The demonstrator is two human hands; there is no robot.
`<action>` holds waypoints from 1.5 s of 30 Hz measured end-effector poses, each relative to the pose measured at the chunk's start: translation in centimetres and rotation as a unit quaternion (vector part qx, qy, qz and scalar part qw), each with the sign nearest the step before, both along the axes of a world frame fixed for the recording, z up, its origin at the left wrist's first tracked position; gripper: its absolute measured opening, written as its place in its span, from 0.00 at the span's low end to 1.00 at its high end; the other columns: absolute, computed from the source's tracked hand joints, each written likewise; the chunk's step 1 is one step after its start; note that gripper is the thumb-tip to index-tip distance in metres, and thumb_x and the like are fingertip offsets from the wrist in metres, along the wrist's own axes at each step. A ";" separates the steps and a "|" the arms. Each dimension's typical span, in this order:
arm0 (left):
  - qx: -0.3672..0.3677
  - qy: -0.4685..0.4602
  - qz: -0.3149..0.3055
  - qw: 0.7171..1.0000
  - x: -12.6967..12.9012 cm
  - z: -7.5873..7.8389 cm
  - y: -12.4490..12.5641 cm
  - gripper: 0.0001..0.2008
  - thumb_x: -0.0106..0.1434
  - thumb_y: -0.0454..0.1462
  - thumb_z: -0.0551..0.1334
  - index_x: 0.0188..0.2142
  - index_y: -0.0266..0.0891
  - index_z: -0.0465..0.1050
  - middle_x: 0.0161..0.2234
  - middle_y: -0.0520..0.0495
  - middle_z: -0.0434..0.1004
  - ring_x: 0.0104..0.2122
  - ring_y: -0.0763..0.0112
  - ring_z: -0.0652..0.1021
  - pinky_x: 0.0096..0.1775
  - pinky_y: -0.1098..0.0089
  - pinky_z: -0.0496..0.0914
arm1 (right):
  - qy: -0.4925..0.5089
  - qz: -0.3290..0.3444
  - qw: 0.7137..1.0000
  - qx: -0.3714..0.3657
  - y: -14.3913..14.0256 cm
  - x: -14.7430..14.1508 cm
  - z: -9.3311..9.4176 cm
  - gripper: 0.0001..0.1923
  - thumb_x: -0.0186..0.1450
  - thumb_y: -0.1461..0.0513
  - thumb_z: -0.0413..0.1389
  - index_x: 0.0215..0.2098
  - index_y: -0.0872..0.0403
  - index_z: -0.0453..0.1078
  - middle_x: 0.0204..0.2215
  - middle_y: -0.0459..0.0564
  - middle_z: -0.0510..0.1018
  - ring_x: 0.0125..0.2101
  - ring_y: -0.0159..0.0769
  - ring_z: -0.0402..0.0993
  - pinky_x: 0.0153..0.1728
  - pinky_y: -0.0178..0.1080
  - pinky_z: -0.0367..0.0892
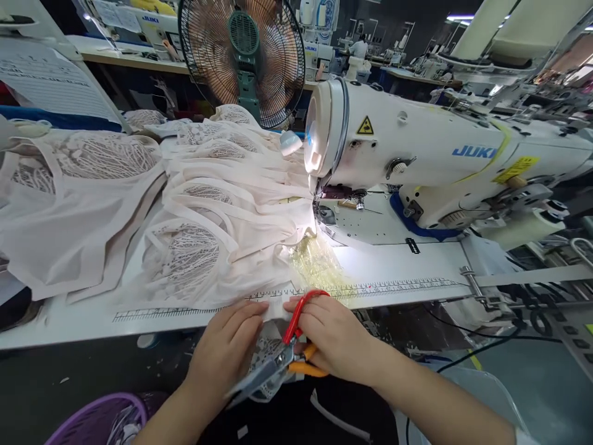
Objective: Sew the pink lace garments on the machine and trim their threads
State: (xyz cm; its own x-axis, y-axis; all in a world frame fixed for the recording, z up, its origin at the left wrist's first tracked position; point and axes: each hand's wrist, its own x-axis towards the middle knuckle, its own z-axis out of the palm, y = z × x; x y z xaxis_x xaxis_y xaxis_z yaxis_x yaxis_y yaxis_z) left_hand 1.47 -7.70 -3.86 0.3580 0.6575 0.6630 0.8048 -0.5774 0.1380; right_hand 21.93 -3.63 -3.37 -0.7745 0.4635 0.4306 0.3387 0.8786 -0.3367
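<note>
At the table's front edge my left hand [227, 343] is closed on a pale fabric piece with lace [275, 309], which hangs over the edge towards my lap. My right hand [340, 337] pinches the same fabric just to the right. That hand also carries scissors [293, 326] with red and orange handles, their blades pointing down and left. The blades look blurred and cross in front of the hanging lace. Beyond my hands, pale garments with lace panels [189, 256] lie heaped up to the sewing machine's needle area. A shiny yellowish strip bundle [319, 262] lies beside them.
The white JUKI sewing machine [398, 133] occupies the right side, with a small black blade [412, 246] on its bed. A printed ruler [398, 286] runs along the front edge. More garments [83, 216] are stacked left. A fan [243, 55] stands behind; a purple basket [99, 415] sits below.
</note>
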 end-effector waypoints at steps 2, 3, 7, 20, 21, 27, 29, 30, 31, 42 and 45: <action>-0.014 -0.023 0.009 1.000 0.1 0.0 0.2 0.06 0.61 0.29 0.55 0.32 0.40 0.67 0.33 0.48 0.79 0.34 0.67 0.78 0.38 0.66 0.73 | 0.021 -0.039 0.999 -0.015 0.2 -1.0 0.0 0.04 0.57 0.66 0.52 0.32 0.58 0.67 0.36 0.57 0.78 0.40 0.40 0.73 0.43 0.40 0.69; -0.022 -0.030 0.013 0.999 0.1 0.0 0.4 0.06 0.61 0.30 0.55 0.31 0.40 0.68 0.32 0.48 0.78 0.33 0.67 0.78 0.36 0.67 0.74 | 0.023 -0.067 0.997 -0.019 0.3 -1.7 -0.1 0.04 0.55 0.66 0.54 0.31 0.57 0.66 0.35 0.57 0.77 0.38 0.41 0.73 0.41 0.41 0.69; -0.071 -0.056 0.026 0.996 0.1 -0.2 1.0 0.08 0.59 0.32 0.54 0.34 0.39 0.71 0.34 0.44 0.78 0.36 0.62 0.78 0.36 0.63 0.74 | -0.048 -0.164 0.984 -0.047 0.7 -4.2 0.3 0.07 0.51 0.67 0.57 0.29 0.55 0.64 0.30 0.53 0.75 0.33 0.42 0.72 0.33 0.41 0.69; -0.066 -0.210 0.094 0.971 -0.5 -2.0 -4.4 0.10 0.60 0.38 0.58 0.41 0.39 0.67 0.40 0.43 0.76 0.42 0.63 0.76 0.42 0.63 0.73 | 0.092 -0.146 0.902 -0.395 -1.6 -2.7 3.3 0.12 0.52 0.65 0.60 0.29 0.54 0.60 0.22 0.40 0.65 0.22 0.27 0.61 0.24 0.32 0.60; -0.092 -0.267 0.099 0.954 -0.4 -2.9 -5.5 0.11 0.59 0.40 0.59 0.41 0.40 0.67 0.40 0.43 0.76 0.41 0.63 0.76 0.42 0.63 0.73 | 0.134 -0.130 0.874 -0.449 -2.2 -2.0 3.5 0.13 0.51 0.62 0.62 0.28 0.54 0.60 0.22 0.39 0.62 0.21 0.26 0.58 0.23 0.31 0.59; -0.344 -0.514 -0.075 0.782 2.7 -5.1 -8.5 0.33 0.51 0.48 0.66 0.55 0.41 0.63 0.55 0.36 0.67 0.53 0.50 0.69 0.50 0.57 0.67 | 0.278 -0.067 0.772 -0.568 -6.3 1.3 4.3 0.20 0.46 0.54 0.66 0.26 0.53 0.60 0.19 0.38 0.60 0.19 0.24 0.54 0.21 0.31 0.55; -0.376 -0.516 -0.125 0.760 3.8 -3.9 -8.2 0.32 0.49 0.49 0.67 0.53 0.41 0.67 0.51 0.37 0.71 0.50 0.50 0.71 0.49 0.58 0.68 | 0.310 -0.075 0.754 -0.575 -7.0 2.0 4.3 0.22 0.45 0.53 0.67 0.26 0.54 0.60 0.20 0.38 0.61 0.19 0.24 0.55 0.21 0.31 0.54; -0.397 -0.509 -0.131 0.752 4.2 -3.3 -8.0 0.29 0.49 0.50 0.66 0.49 0.40 0.72 0.46 0.38 0.76 0.46 0.51 0.75 0.45 0.60 0.70 | 0.325 -0.085 0.747 -0.575 -7.3 2.4 4.3 0.22 0.45 0.53 0.67 0.26 0.54 0.60 0.20 0.38 0.61 0.19 0.24 0.55 0.21 0.31 0.53; -0.422 -0.500 -0.125 0.746 4.5 -2.6 -7.7 0.24 0.50 0.50 0.66 0.43 0.39 0.75 0.40 0.40 0.79 0.39 0.54 0.77 0.40 0.62 0.71 | 0.335 -0.096 0.743 -0.572 -7.5 2.8 4.2 0.22 0.45 0.53 0.67 0.26 0.53 0.61 0.20 0.38 0.61 0.19 0.24 0.55 0.21 0.31 0.53; -0.579 -0.393 0.011 0.715 3.4 8.3 -7.3 0.18 0.39 0.51 0.69 0.18 0.38 0.75 0.15 0.47 0.74 0.16 0.69 0.70 0.17 0.72 0.66 | 0.387 -0.100 0.702 -0.590 -9.9 4.0 3.7 0.27 0.40 0.52 0.70 0.28 0.53 0.60 0.25 0.40 0.67 0.24 0.25 0.62 0.27 0.33 0.61; -0.552 -0.313 0.063 0.770 2.3 11.4 -8.5 0.15 0.36 0.49 0.70 0.16 0.40 0.75 0.14 0.48 0.74 0.14 0.68 0.70 0.14 0.74 0.64 | 0.402 -0.002 0.662 -0.633 -10.6 3.3 3.6 0.27 0.45 0.48 0.67 0.29 0.54 0.59 0.31 0.47 0.73 0.27 0.28 0.69 0.27 0.34 0.64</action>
State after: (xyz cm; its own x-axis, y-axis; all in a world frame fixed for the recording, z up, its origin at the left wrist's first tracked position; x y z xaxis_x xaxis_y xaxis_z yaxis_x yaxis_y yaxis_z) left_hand 3.79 -16.23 7.55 0.0834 0.9474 -0.3091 0.4207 0.2477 0.8727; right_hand 25.24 -14.21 0.23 -0.5287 0.8482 -0.0317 -0.3960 -0.2795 -0.8747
